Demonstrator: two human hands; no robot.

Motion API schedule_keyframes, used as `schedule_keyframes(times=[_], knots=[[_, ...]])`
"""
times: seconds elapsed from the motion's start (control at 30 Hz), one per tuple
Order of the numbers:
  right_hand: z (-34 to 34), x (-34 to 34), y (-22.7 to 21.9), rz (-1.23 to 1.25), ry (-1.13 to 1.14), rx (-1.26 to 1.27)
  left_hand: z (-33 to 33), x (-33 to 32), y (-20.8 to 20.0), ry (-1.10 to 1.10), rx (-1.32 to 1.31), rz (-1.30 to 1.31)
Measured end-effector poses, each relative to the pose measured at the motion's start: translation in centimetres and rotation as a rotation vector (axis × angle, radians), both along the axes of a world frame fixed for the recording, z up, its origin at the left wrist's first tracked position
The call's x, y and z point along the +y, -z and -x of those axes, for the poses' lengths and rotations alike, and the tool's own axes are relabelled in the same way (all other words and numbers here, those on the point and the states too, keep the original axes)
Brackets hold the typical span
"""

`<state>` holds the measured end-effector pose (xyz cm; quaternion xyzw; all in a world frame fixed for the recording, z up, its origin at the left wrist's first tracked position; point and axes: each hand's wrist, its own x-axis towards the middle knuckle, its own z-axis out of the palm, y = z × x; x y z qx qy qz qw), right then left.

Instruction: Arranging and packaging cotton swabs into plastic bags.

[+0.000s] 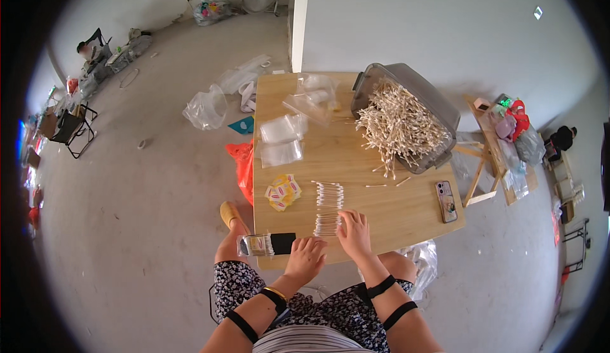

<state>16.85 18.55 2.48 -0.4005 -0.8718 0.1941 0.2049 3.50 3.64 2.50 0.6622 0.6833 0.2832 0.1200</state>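
Cotton swabs (329,195) lie side by side in a long column on the wooden table (406,223), a small gap partway down. My right hand (354,232) is at the column's lower right, fingertips against the swab ends. Close to the column's bottom, my left hand (307,256) rests at the table's near edge, fingers stretched and lying low. Beside its fingertips is a black flat piece (284,243), adjoining a clear packet of swabs (257,245) that overhangs the left corner. Whether the left fingers touch the black piece is hard to see.
A grey plastic bin (416,76) lies tipped at the far right, loose swabs (400,124) spilling out. Yellow-and-white labels (283,192) and clear bags (283,138) are at left. A phone (446,202) sits near the right edge. An orange bag (241,165) hangs by the left side.
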Motion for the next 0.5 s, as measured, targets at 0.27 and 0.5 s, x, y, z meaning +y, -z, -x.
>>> schedule_keyframes(times=[0.27, 0.5], knots=[[0.5, 0.5, 0.3, 0.009, -0.020, -0.046, 0.3, 0.9, 0.9, -0.027, 0.101, 0.020], [1.7, 1.2, 0.7, -0.057, -0.019, -0.069, -0.9, 2.6, 1.7, -0.024, 0.348, 0.100]])
